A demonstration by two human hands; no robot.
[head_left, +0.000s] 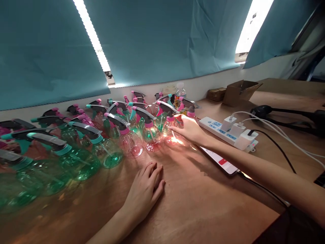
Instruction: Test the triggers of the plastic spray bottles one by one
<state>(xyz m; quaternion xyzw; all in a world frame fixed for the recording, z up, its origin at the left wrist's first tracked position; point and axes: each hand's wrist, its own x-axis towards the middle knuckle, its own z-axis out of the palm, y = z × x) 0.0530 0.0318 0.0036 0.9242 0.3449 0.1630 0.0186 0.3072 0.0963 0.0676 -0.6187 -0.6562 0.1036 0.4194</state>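
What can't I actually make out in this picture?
All in the head view:
- Whether the right hand grips the nearest pink-collared bottle or only touches it: its own fingers and glare hide the contact.
- Most back-row bottles' bodies: front bottles cover them.
- Leftmost green bottle: cut off by the left edge.
- Part of the phone or tablet screen: under the right forearm.
- Label writing behind the sprayers: too small.

White power strip [217, 129] has chargers [237, 130] plugged in; phone [220, 161] lies beside it. Open cardboard box [237, 95] behind.
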